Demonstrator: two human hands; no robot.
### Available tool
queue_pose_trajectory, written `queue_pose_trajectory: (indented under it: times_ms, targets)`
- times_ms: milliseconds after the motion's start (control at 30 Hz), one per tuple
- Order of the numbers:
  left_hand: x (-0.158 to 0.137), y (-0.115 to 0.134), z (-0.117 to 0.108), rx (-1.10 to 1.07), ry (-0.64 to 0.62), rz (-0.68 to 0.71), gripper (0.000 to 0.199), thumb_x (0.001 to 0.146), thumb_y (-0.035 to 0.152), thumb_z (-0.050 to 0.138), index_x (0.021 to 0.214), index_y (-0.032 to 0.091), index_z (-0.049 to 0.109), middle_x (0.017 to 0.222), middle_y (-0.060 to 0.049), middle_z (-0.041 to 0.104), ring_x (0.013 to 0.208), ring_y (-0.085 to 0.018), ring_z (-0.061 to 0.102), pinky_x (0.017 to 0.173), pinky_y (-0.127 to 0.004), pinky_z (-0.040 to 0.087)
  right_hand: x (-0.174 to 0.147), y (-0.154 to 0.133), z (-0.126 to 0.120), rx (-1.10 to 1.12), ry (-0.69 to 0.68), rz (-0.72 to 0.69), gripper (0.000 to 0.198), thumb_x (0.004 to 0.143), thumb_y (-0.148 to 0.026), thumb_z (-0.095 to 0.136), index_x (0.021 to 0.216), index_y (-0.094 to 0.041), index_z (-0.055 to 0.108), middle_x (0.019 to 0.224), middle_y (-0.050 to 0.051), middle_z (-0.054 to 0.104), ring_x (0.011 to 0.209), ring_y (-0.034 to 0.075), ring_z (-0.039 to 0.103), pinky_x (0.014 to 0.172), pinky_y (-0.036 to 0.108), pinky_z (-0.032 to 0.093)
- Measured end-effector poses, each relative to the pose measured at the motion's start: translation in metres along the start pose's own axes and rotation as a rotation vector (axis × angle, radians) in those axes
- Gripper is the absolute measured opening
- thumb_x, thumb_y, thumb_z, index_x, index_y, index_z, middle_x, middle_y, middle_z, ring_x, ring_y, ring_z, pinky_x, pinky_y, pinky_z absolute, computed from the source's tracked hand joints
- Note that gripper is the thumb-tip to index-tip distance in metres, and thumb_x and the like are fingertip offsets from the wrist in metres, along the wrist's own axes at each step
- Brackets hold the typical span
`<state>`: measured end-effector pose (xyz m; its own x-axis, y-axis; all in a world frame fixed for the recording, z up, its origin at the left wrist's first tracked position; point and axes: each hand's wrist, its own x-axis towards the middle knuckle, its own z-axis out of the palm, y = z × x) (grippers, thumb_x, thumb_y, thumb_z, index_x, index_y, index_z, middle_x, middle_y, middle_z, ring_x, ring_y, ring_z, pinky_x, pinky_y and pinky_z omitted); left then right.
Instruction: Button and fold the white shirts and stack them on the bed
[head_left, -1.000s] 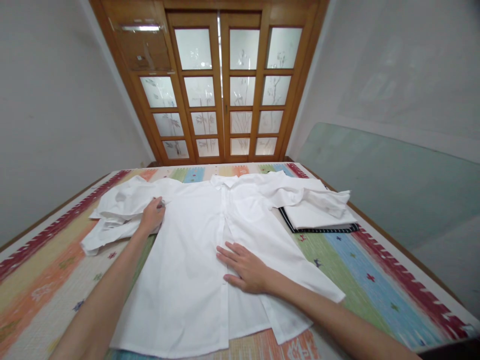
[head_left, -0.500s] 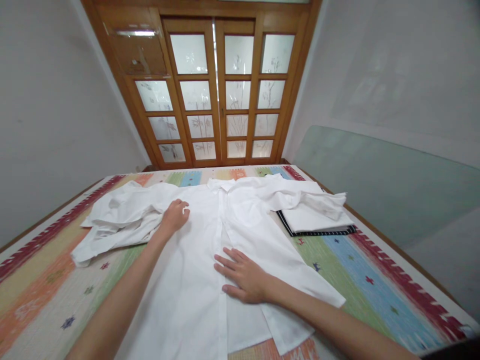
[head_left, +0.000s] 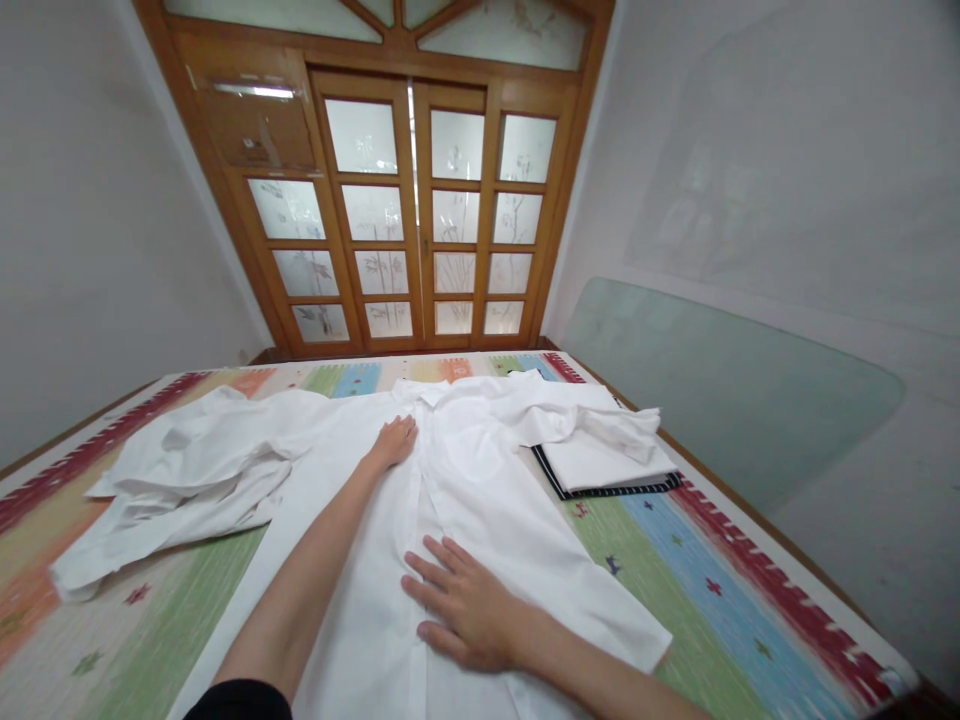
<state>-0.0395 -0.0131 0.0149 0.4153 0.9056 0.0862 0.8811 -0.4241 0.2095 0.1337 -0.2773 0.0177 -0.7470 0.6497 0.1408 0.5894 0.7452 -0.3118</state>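
A white long-sleeved shirt (head_left: 480,470) lies spread front side up, its collar at the far end. On the upper front, beside the button placket just below the collar, rests my left hand (head_left: 395,441), palm down with fingers slightly bent. My right hand (head_left: 469,605) lies flat and spread over the lower front, across the placket. Neither hand lifts any cloth. The left sleeve side (head_left: 187,480) is bunched in loose folds. At the right, the other sleeve (head_left: 600,425) lies over a folded white cloth with a black striped edge (head_left: 615,470).
Beneath the shirt is a colourful striped cover (head_left: 675,570) with small star and animal figures. A wooden door with glass panes (head_left: 420,230) stands beyond the far edge. A pale green glass-like panel (head_left: 735,390) is against the right wall.
My left hand has moved right across the shirt, from the left chest to the placket. The right hand stays spread on the lower front. The view has tilted up and shifted.
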Motion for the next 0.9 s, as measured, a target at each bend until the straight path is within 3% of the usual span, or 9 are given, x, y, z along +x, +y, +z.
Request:
queue_pose_trajectory:
  times_ms: [267,433,533,667,767,900]
  targets:
    - [0.039,0.001,0.007,0.040,0.014,-0.073,0.042,0.095,0.031,0.030,0.132,0.017,0.046,0.139,-0.016,0.054,0.135,-0.029,0.041,0.105,-0.049,0.034,-0.001,-0.005,-0.007,-0.003,0.017,0.010,0.055,0.100,-0.042,0.037,0.151,-0.022,0.031,0.157,0.006,0.030,0.148,0.025,0.014,0.119,0.047,0.021]
    - [0.048,-0.002,0.007,0.047,0.119,-0.087,0.040,0.092,0.024,0.033,0.127,0.020,0.053,0.143,-0.013,0.049,0.128,-0.032,0.046,0.100,-0.051,0.040,-0.003,-0.002,-0.003,-0.009,0.015,0.004,0.055,0.100,-0.045,0.037,0.150,-0.023,0.034,0.156,0.006,0.032,0.147,0.026,0.019,0.119,0.046,0.023]
    - [0.058,-0.008,0.003,0.035,0.172,-0.055,0.041,0.090,0.017,0.035,0.125,0.019,0.057,0.146,-0.012,0.044,0.127,-0.029,0.047,0.102,-0.047,0.041,-0.005,0.002,0.007,-0.038,0.024,-0.007,0.054,0.100,-0.047,0.036,0.148,-0.023,0.036,0.156,0.007,0.033,0.145,0.028,0.024,0.117,0.045,0.025]
    - [0.078,-0.018,-0.003,0.013,0.194,0.001,0.048,0.083,0.008,0.040,0.127,0.019,0.057,0.135,-0.009,0.055,0.124,-0.022,0.051,0.106,-0.038,0.040,-0.007,0.008,0.020,-0.132,0.062,-0.037,0.052,0.099,-0.048,0.039,0.143,-0.022,0.043,0.153,0.007,0.038,0.141,0.028,0.031,0.115,0.045,0.031]
    - [0.093,-0.027,-0.009,0.003,0.169,0.018,0.038,0.078,0.006,0.047,0.109,0.015,0.067,0.116,-0.012,0.064,0.110,-0.022,0.060,0.100,-0.034,0.045,-0.008,0.012,0.026,-0.215,0.107,-0.075,0.049,0.099,-0.049,0.036,0.136,-0.020,0.049,0.150,0.008,0.043,0.136,0.029,0.039,0.112,0.044,0.035]
    - [0.107,-0.034,-0.018,-0.007,0.159,0.009,0.025,0.077,0.008,0.051,0.090,0.015,0.072,0.101,-0.012,0.065,0.100,-0.023,0.063,0.093,-0.032,0.049,-0.007,0.017,0.030,-0.259,0.131,-0.100,0.047,0.099,-0.050,0.038,0.130,-0.019,0.053,0.146,0.009,0.048,0.131,0.030,0.045,0.108,0.046,0.039]
